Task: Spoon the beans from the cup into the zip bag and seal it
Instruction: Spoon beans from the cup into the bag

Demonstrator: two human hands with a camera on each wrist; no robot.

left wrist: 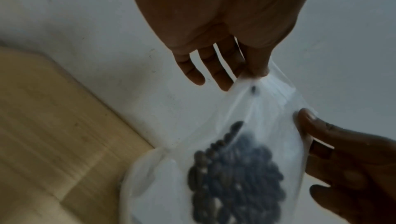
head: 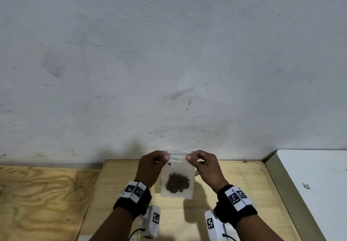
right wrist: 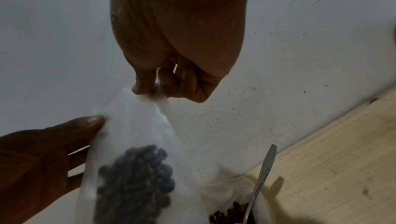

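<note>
A clear zip bag [head: 178, 167] hangs upright above the wooden table, with a heap of dark beans [head: 177, 183] in its bottom. My left hand [head: 165, 156] pinches the bag's top left end and my right hand [head: 189, 157] pinches its top right end. The left wrist view shows my left hand [left wrist: 255, 73] nipping the bag [left wrist: 270, 107], with a single bean [left wrist: 253, 89] stuck just below the strip. Below the right hand [right wrist: 156, 90], a white cup [right wrist: 265, 209] holds a few beans [right wrist: 229, 212] and a metal spoon [right wrist: 263, 173]. The bag hides the cup in the head view.
A light wooden board [head: 234, 194] lies under the hands, right against a white wall [head: 169, 72]. A plywood surface [head: 37, 194] lies to the left. A white slab [head: 315, 180] sits to the right.
</note>
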